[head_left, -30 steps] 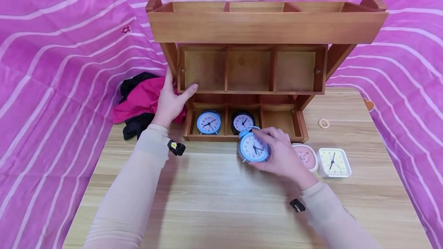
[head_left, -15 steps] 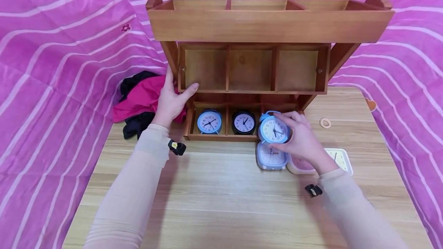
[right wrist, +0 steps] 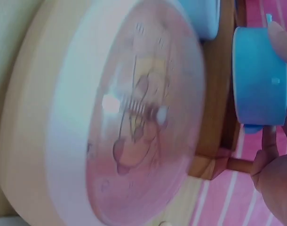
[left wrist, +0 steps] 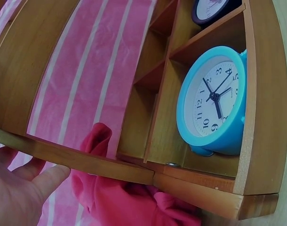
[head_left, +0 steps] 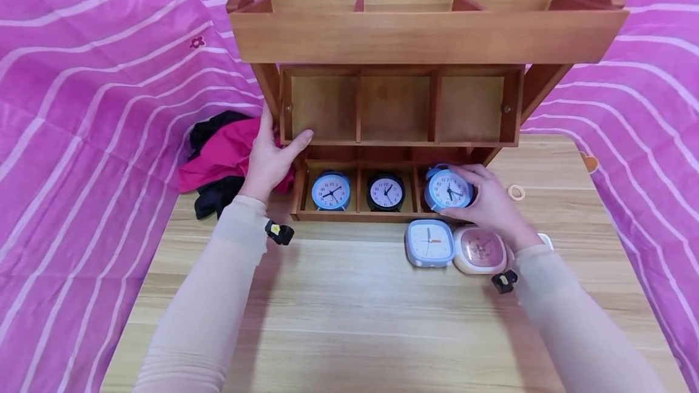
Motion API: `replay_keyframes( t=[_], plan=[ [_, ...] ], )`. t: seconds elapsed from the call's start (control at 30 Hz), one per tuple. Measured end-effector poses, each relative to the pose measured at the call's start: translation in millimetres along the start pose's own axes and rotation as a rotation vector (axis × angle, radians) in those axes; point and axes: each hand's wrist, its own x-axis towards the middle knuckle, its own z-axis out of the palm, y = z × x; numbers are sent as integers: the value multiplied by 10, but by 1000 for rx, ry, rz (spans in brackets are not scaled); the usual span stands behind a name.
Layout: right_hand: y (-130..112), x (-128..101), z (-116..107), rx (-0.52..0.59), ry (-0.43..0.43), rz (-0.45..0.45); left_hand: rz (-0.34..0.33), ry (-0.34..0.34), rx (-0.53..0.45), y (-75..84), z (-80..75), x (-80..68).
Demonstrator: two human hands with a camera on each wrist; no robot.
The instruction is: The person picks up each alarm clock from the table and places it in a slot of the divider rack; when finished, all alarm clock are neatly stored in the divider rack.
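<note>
Blue round alarm clock (head_left: pixel 448 190) stands in the right compartment of the lowest row of the wooden shelf (head_left: pixel 426 35), and the right hand (head_left: pixel 488 202) holds it with curled fingers around its right side and top. The right wrist view shows the fingers (right wrist: pixel 275 160) on the blue rim of this clock (right wrist: pixel 260 77), close to the wood edge. The left hand (head_left: pixel 270 156) grips the left side post of the shelf, with the thumb laid on the front edge of the middle row; in the left wrist view only the thumb and part of the palm (left wrist: pixel 21 181) are seen against the wood.

The shelf is brown wood with a smooth finish and has three rows, each divided in three compartments. A second blue round clock (head_left: pixel 330 191) stands in the left lower compartment and a black round clock (head_left: pixel 385 192) in the middle one. Both have white faces with black numbers from 1 to 12; the small print on the faces I cannot read.

On the light wood-grain table (head_left: pixel 349 320), just in front of the shelf, lie a blue square clock (head_left: pixel 429 242) with rounded corners and a pink square clock (head_left: pixel 480 249) touching it, with a pale drawing on its face. A small ring (head_left: pixel 516 192) lies at the right. Pink and black cloth (head_left: pixel 218 159) lies crumpled at the left of the shelf.
</note>
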Motion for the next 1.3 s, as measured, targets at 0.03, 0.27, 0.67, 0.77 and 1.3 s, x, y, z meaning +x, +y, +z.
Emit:
replay_keyframes(
  t=[0.03, 0.27, 0.67, 0.77, 1.3],
  plan=[
    [25, 20, -12, 1, -10, 2, 3, 0, -1, 0, 3, 2],
    [143, 124, -55, -8, -112, 78, -3, -2, -15, 21, 8, -21],
    [240, 156, -8, -67, -163, 117, 37, 10, -36, -1, 25, -8],
    [250, 162, 21, -86, -181, 125, 32, 6, -37, -13, 22, -5],
    [197, 136, 49, -147, -200, 153, 11, -4, -27, 282, 13, -137]
  ],
)
